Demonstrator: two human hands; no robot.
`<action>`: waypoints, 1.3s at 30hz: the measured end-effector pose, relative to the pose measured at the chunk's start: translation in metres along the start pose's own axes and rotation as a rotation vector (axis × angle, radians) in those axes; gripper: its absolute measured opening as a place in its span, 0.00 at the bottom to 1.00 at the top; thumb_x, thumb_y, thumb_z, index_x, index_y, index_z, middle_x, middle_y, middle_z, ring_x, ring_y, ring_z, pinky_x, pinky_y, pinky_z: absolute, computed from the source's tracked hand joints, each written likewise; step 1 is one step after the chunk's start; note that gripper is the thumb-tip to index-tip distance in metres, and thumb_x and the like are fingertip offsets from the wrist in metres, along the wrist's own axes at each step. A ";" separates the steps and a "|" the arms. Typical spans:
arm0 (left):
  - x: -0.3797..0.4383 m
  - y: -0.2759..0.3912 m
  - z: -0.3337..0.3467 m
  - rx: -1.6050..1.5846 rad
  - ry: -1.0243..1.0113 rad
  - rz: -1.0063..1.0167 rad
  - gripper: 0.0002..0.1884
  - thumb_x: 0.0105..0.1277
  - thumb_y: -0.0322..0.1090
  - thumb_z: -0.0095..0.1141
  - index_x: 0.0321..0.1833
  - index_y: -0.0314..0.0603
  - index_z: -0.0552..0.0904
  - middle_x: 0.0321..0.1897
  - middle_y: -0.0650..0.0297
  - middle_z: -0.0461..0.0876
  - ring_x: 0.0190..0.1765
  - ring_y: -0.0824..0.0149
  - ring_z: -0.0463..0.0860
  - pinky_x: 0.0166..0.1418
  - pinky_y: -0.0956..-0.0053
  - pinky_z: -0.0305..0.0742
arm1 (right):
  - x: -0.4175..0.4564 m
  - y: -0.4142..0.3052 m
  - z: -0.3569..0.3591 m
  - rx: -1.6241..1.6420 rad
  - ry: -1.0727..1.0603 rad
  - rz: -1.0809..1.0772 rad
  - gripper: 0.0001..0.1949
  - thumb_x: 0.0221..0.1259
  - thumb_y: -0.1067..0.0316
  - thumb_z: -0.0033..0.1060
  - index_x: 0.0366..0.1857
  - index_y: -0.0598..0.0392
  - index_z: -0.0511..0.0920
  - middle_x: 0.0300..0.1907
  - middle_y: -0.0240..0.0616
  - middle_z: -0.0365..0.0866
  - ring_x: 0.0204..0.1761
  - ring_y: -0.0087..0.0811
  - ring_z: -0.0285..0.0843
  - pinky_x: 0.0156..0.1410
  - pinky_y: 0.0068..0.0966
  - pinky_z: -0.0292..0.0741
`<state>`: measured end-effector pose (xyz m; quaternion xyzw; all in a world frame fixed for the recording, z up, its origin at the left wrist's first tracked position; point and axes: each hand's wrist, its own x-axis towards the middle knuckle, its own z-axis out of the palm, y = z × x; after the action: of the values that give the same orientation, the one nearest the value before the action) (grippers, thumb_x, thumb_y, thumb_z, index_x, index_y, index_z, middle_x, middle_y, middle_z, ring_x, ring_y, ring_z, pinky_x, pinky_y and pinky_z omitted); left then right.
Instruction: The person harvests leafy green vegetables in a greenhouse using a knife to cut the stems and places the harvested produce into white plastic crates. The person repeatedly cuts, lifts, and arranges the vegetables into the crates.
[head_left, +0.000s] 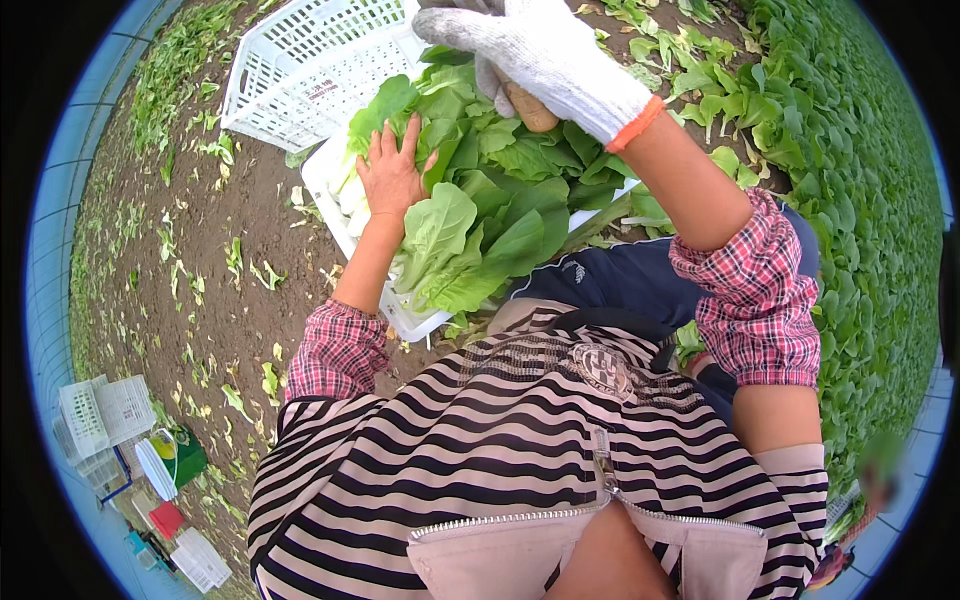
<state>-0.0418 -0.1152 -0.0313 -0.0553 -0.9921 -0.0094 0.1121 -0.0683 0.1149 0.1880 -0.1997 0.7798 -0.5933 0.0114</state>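
Observation:
My bare left hand (394, 176) lies with fingers spread on the pale stems and leaves of leafy greens (517, 217). The greens fill a white plastic crate (330, 206) on the soil in front of me. In a white knitted glove with an orange cuff, my right hand (540, 56) is closed around a tool's wooden handle (529, 105), above the crate's far right part. The tool's working end is mostly hidden by the glove and the top edge of the picture.
A second white perforated crate (322, 97) adjoins the far left side. Dense growing greens (840, 187) cover the right. Trimmed leaves (266, 277) litter the soil. More crates (105, 412) and a green bag (187, 454) stand at lower left. Another person (874, 487) is at lower right.

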 end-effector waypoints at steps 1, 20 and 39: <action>0.006 0.001 0.011 0.022 0.012 -0.013 0.38 0.66 0.58 0.58 0.79 0.73 0.59 0.75 0.51 0.64 0.75 0.46 0.64 0.72 0.38 0.58 | -0.007 -0.014 -0.029 0.032 0.003 0.023 0.20 0.65 0.57 0.65 0.52 0.62 0.80 0.35 0.36 0.83 0.34 0.27 0.81 0.40 0.26 0.77; 0.099 0.299 -0.127 -0.749 0.191 0.619 0.21 0.76 0.33 0.52 0.68 0.32 0.75 0.66 0.50 0.76 0.66 0.57 0.75 0.69 0.63 0.70 | -0.751 0.134 -0.352 0.132 1.919 0.643 0.21 0.72 0.63 0.53 0.66 0.54 0.73 0.26 0.34 0.79 0.16 0.24 0.73 0.19 0.24 0.70; -0.257 0.969 0.052 -0.237 -0.314 2.587 0.12 0.61 0.30 0.59 0.47 0.39 0.82 0.49 0.57 0.80 0.54 0.57 0.79 0.57 0.63 0.73 | -0.843 0.288 -0.346 0.606 0.688 1.125 0.22 0.66 0.58 0.54 0.64 0.41 0.80 0.27 0.37 0.83 0.18 0.25 0.73 0.22 0.26 0.71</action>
<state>0.3040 0.8220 -0.1336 -0.9725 -0.2167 0.0242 -0.0816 0.5335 0.7700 -0.1617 0.4416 0.5252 -0.7168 0.1237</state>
